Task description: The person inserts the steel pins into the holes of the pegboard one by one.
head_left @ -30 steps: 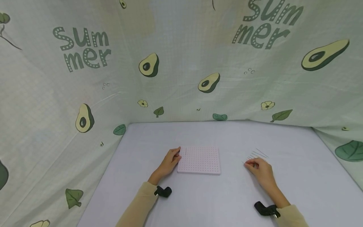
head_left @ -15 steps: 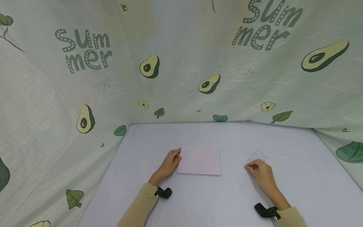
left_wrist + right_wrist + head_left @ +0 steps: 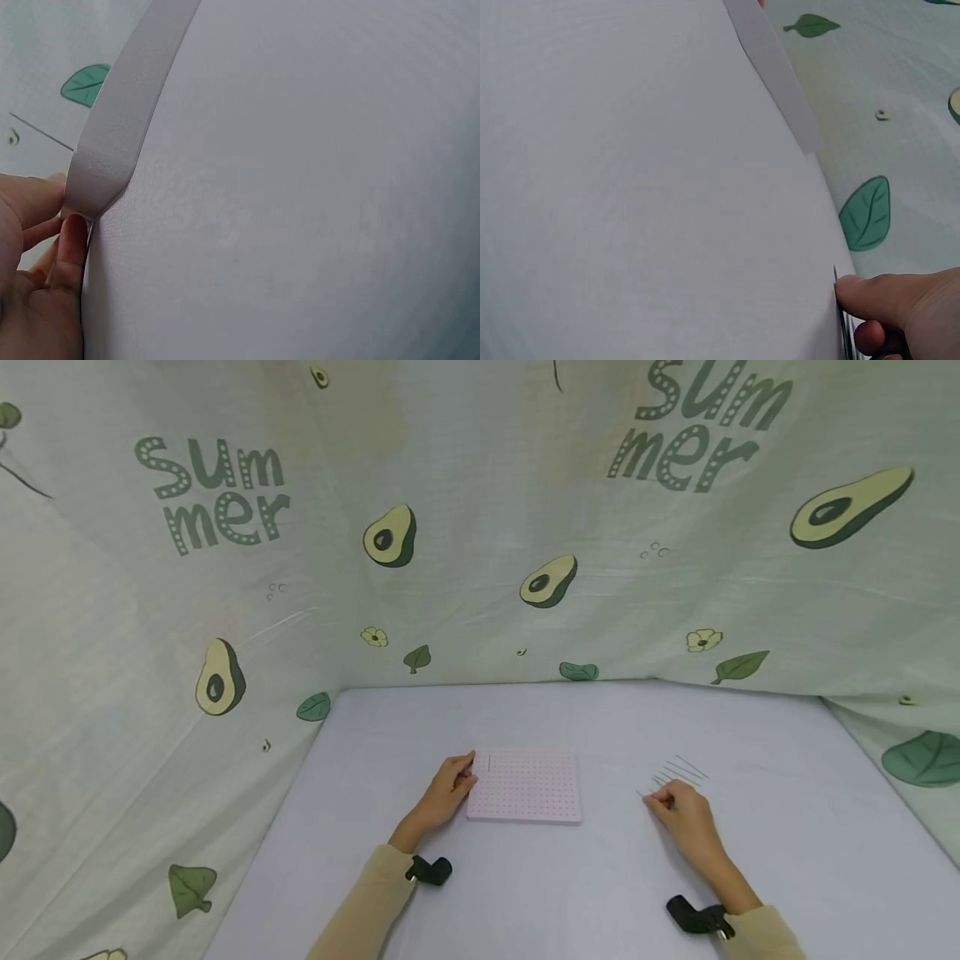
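Note:
A pale pink board with rows of small holes [image 3: 525, 787] lies on the table. My left hand [image 3: 442, 792] holds it by its left edge, thumb and fingers at the side. One thin dark needle [image 3: 490, 763] stands upright in the board near its far left corner; the left wrist view shows this needle [image 3: 41, 131] beyond the fingers. Off to the right, my right hand [image 3: 686, 817] pinches a thin needle [image 3: 835, 274] low over the table, its tip poking past the thumb. Several more needles [image 3: 686, 768] lie just beyond that hand, partly hidden by its fingers.
White cloth covers the table [image 3: 525, 893]. A pale curtain printed with avocados and leaves [image 3: 465, 485] hangs behind it and along the sides. Each wrist wears a black camera mount, the left mount [image 3: 430, 870] and the right mount [image 3: 697, 917].
The whole head view shifts slightly. Both hands, the board and the loose needles keep nearly the same places, with only a slight movement of the right fingers.

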The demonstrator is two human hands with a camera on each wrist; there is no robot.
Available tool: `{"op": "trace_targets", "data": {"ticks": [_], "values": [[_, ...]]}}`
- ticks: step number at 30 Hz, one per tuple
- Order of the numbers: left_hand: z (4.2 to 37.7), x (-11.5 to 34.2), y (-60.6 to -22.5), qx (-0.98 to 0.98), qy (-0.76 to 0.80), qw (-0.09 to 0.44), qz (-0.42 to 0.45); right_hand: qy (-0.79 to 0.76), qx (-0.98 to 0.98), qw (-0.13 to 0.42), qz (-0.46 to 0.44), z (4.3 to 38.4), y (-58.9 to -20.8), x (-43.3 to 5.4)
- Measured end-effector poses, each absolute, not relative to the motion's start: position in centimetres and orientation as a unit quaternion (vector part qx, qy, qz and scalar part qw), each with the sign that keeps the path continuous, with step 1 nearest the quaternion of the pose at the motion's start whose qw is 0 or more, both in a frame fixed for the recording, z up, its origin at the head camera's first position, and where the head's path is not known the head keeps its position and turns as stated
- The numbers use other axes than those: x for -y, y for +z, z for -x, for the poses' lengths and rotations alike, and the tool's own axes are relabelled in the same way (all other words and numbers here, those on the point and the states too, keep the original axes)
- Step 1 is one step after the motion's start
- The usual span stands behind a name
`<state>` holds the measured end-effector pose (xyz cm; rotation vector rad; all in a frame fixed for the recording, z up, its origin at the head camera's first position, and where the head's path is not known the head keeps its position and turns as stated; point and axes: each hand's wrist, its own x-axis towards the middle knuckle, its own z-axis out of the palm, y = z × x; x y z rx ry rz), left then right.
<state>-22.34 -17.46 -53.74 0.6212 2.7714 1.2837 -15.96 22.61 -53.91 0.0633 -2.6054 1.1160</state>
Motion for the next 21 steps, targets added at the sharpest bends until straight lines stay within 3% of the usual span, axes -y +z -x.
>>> {"op": "trace_targets", "data": {"ticks": [21], "values": [[22.03, 17.17, -53.55, -0.891, 0.413, 0.006, -0.191, 0.357, 0.907, 0.206, -0.086, 16.38, -54.23, -22.64]]}}
